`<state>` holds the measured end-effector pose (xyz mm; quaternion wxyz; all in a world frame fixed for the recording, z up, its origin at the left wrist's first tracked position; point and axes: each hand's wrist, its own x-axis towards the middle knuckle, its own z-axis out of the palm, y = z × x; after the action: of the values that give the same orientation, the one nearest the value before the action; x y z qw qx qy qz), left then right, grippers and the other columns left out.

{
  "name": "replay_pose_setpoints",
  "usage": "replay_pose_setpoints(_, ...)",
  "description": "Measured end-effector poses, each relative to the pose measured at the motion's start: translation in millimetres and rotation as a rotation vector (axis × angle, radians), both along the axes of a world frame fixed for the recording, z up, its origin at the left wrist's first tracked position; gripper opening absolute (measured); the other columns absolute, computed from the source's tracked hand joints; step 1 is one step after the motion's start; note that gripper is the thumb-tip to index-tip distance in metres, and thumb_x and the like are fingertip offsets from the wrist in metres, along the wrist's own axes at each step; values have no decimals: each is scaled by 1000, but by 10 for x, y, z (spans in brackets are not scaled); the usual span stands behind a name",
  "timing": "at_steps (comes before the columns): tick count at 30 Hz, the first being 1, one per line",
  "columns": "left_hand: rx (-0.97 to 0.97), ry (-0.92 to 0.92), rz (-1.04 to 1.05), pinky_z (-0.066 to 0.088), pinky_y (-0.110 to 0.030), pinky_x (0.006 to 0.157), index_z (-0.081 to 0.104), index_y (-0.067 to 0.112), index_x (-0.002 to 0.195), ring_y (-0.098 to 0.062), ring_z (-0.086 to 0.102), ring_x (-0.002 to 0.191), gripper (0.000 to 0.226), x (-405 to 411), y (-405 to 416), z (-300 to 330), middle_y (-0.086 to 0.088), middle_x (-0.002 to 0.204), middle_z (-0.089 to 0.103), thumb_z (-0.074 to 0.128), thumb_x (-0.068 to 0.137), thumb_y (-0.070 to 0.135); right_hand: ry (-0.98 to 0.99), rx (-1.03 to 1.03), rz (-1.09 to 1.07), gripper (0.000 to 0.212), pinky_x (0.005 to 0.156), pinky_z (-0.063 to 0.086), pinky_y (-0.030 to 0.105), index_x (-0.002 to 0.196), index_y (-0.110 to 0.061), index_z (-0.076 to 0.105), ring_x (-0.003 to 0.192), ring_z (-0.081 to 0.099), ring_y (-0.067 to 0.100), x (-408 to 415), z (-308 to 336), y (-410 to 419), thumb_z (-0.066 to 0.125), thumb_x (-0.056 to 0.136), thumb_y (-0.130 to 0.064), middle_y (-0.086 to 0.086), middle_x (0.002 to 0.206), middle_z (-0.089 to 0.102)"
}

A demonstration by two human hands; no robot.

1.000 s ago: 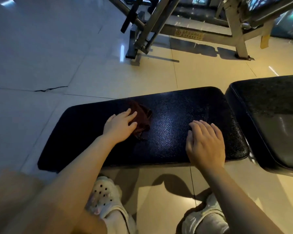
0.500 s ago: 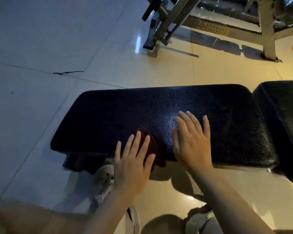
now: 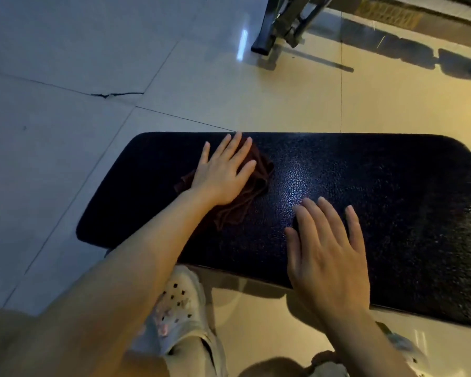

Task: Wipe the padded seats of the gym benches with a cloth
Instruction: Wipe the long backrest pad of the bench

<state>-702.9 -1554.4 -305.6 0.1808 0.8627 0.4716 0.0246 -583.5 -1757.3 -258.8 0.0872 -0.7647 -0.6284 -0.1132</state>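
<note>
Maroon cloth (image 3: 253, 183) under left hand (image 3: 223, 175) | near seat (image 3: 378, 202) far edge | right hand (image 3: 326, 251) flat

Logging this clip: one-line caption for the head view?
Left hand presses dark brown cloth on black textured padded bench seat; right hand rests flat.
</note>
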Motion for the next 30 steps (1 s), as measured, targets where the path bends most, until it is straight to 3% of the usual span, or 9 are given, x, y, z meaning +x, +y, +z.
replay_pose_setpoints(4, -44, 1, 138, -9, -47, 118, 11, 30, 154, -14, -6, 149, 56, 64, 566, -67, 2, 163, -7, 15, 102, 51, -15, 36, 7, 43, 115, 26, 52, 122, -8, 63, 130, 51, 30, 0, -32, 14, 38, 98, -33, 11, 131, 62)
replay_pose_setpoints(8, -22, -32, 240, -8, -49, 118, 13, 32, 154, -15, -7, 149, 56, 33, 597, -81, 2, 162, -8, 17, 101, 54, -37, 65, 15, 38, 114, 29, 52, 118, -8, 65, 127, 53, 31, 3, -50, 11, 43, 96, -30, 11, 128, 63)
replay_pose_setpoints(10, 15, -61, 172, -8, -49, 118, 7, 34, 154, -14, -8, 148, 60, -66, 458, -62, 4, 162, -9, 19, 100, 57, -31, 73, 14, 36, 113, 29, 52, 116, -9, 66, 126, 54, 31, -5, -42, 14, 45, 95, -30, 10, 126, 64)
replay_pose_setpoints(13, -75, -5, 5, -8, -52, 118, 2, 38, 152, -13, -10, 148, 76, -260, 136, -22, 7, 162, -9, 11, 85, 73, -17, 75, 3, 34, 114, 29, 51, 114, -9, 66, 125, 54, 31, 5, -21, 14, 48, 94, -29, 10, 125, 65)
replay_pose_setpoints(16, -83, -1, 59, -5, -48, 119, 1, 40, 152, -12, -10, 148, 79, -504, -246, -28, 9, 162, -8, 9, 81, 75, -4, 55, -15, 33, 114, 27, 50, 114, -9, 65, 125, 54, 30, -12, 5, 10, 48, 95, -29, 10, 125, 65)
replay_pose_setpoints(20, -98, -49, 210, 2, -38, 119, 8, 35, 153, -12, -4, 148, 61, -871, -653, -58, 8, 162, -2, 22, 98, 58, -13, 17, 0, 36, 115, 24, 51, 115, -8, 65, 128, 52, 31, -44, 24, -16, 43, 96, -31, 12, 126, 64)
replay_pose_setpoints(25, -122, -167, 365, 18, -34, 117, 22, 27, 152, -9, 6, 148, 50, -1208, -816, -95, 9, 161, 13, 28, 104, 40, -46, -1, 223, 44, 118, 16, 53, 119, -10, 64, 133, 47, 31, -310, 75, 92, 36, 98, -37, 14, 132, 60)
replay_pose_setpoints(30, -109, -72, 378, 14, -33, 119, 21, 21, 152, -10, 7, 148, 51, -1649, -865, -174, 6, 161, 14, 28, 104, 36, -153, -193, 407, 58, 113, 20, 54, 128, -9, 63, 134, 46, 33, -650, -132, 251, 31, 96, -46, 15, 138, 56)
